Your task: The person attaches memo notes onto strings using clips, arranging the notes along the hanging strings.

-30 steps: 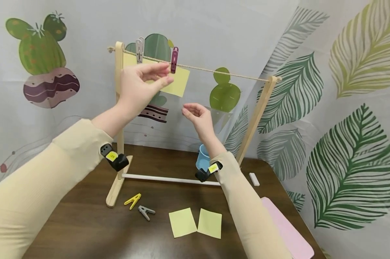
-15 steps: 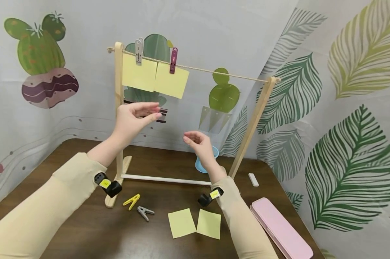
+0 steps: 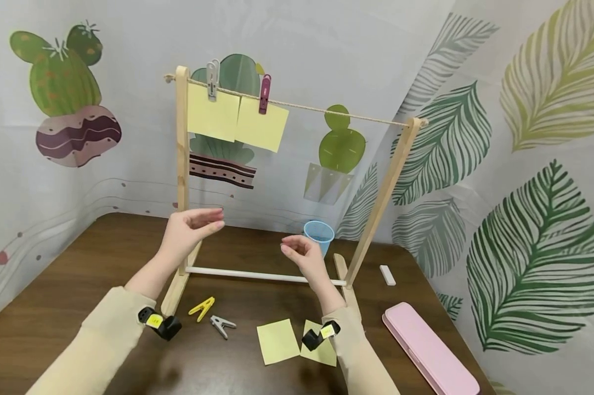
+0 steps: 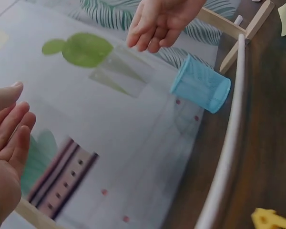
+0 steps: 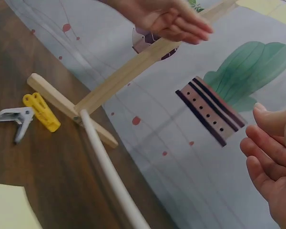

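Observation:
My left hand (image 3: pixel 187 233) hovers in front of the stand's left post, its fingers relaxed and holding nothing. Lower and to the right, my right hand (image 3: pixel 306 258) is also bare, in front of the blue mesh cup (image 3: pixel 319 231). Above them, two yellow paper sheets hang side by side from a cord (image 3: pixel 346 113). A grey clothespin (image 3: pixel 212 82) clips the left sheet (image 3: pixel 211 118), and a dark red clothespin (image 3: pixel 264 94) clips the right sheet (image 3: pixel 263 127). On the table lie a yellow clothespin (image 3: pixel 202 309), a second grey clothespin (image 3: pixel 222 325) and two more yellow sheets (image 3: pixel 278 341).
The wooden stand (image 3: pixel 385 200) has a white crossbar (image 3: pixel 247 273) low between its posts. At the right lie a pink case (image 3: pixel 430 348) and a small white block (image 3: pixel 388 275). A patterned cloth (image 3: pixel 143 109) hangs behind the brown table (image 3: pixel 74 263).
My left hand has left the dark red clothespin and dropped down and slightly left. My right hand has also lowered. The clipped sheets stay hanging on the cord.

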`<state>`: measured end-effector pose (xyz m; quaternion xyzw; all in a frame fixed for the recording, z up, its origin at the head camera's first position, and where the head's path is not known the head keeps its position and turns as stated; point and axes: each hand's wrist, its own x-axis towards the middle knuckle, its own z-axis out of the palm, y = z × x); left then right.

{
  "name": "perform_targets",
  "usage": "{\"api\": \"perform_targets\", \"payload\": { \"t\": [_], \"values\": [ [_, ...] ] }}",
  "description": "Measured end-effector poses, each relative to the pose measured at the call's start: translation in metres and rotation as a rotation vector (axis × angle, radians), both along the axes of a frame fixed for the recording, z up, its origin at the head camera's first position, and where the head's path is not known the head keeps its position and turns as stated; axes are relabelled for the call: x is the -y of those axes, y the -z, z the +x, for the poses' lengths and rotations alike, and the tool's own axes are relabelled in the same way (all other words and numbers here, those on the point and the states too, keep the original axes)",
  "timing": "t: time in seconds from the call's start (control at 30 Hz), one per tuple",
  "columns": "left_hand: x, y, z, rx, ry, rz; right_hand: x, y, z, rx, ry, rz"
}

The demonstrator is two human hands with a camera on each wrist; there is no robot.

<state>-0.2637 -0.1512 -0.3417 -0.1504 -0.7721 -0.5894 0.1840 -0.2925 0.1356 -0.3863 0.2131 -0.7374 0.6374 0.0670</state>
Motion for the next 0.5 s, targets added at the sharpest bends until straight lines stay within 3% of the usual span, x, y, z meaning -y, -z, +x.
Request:
{"api": "perform_targets", "payload": {
  "t": [0.27, 0.37, 0.5],
  "values": [
    [0.009, 0.051, 0.005, 0.098, 0.006, 0.047, -0.005, 0.027, 0.013, 0.092, 0.005, 0.025],
    [0.010, 0.064, 0.007, 0.138, 0.010, 0.059, -0.006, 0.027, 0.023, 0.122, -0.002, 0.047],
    [0.013, 0.075, 0.010, 0.207, 0.007, -0.013, -0.009, 0.031, 0.031, 0.156, -0.014, 0.092]
  ]
}}
